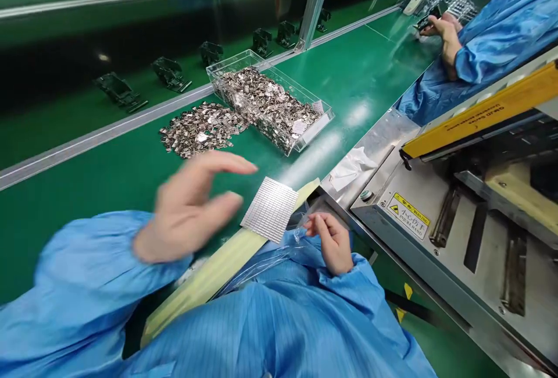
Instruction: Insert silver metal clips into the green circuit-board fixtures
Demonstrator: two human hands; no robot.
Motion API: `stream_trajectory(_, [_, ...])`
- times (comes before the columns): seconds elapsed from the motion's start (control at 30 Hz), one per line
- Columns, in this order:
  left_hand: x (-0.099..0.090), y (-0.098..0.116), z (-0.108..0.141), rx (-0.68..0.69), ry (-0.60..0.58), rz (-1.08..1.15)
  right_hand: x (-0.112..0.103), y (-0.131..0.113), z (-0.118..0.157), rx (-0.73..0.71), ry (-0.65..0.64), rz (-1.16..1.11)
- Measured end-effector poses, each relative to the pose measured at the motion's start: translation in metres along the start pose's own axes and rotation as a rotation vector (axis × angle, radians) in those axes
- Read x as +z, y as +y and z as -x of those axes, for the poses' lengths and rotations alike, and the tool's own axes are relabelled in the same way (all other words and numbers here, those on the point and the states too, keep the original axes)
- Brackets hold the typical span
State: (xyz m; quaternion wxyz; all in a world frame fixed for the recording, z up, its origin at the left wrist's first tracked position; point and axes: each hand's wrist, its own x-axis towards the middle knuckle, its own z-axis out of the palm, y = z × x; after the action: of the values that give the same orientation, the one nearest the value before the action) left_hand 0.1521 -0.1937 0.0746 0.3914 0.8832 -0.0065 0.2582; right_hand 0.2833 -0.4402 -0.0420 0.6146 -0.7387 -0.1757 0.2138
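Hovering left hand [187, 206]: open, blurred, holds nothing.
Pinching right hand [332, 243]: plastic film [300, 235], film hard to see.
Counting box: one clear box [270, 102], metal pieces [265, 104] too many to count.

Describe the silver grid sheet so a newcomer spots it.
On the green workbench, find the clear plastic bin of small metal pieces. Between left hand and right hand lies a flat square silver sheet, neatly gridded, unlike the loose heaped pieces.

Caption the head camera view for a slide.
Left hand by gridded silver sheet, right hand pinching clear film, near clear bin of metal pieces.
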Motion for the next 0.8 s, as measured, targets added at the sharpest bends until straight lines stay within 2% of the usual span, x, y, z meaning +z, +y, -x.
stream_trajectory(0.1, [0.026, -0.014, -0.002, -0.013, -0.364, -0.107, 0.009, 0.007, 0.009, 0.175, -0.193, -0.220])
stream_trajectory(0.13, [0.036, -0.021, -0.001, -0.047, -0.450, -0.148, 0.011, 0.009, 0.010, 0.215, -0.238, -0.272])
stream_trajectory(0.17, [0.045, -0.026, 0.000, -0.090, -0.504, -0.180, 0.013, 0.010, 0.010, 0.247, -0.274, -0.313])
stream_trajectory(0.23, [0.059, -0.035, 0.001, -0.167, -0.543, -0.225, 0.017, 0.010, 0.009, 0.291, -0.321, -0.373])
stream_trajectory(0.3, [0.068, -0.039, 0.000, -0.178, -0.557, -0.268, 0.021, 0.007, 0.006, 0.319, -0.358, -0.414])
stream_trajectory(0.4, [0.075, -0.040, -0.004, -0.107, -0.542, -0.289, 0.028, 0.003, 0.004, 0.318, -0.403, -0.459])
stream_trajectory(0.53, [0.084, -0.037, 0.001, -0.007, -0.499, -0.188, 0.041, 0.004, 0.007, 0.306, -0.418, -0.513])
stream_trajectory(0.63, [0.090, -0.034, 0.011, 0.049, -0.479, -0.095, 0.050, 0.007, 0.012, 0.309, -0.382, -0.562])
stream_trajectory(0.7, [0.092, -0.033, 0.015, 0.003, -0.423, -0.038, 0.052, 0.005, 0.015, 0.283, -0.347, -0.583])
stream_trajectory(0.8, [0.089, -0.031, 0.015, -0.218, -0.256, 0.103, 0.045, -0.010, 0.015, 0.144, -0.369, -0.538])
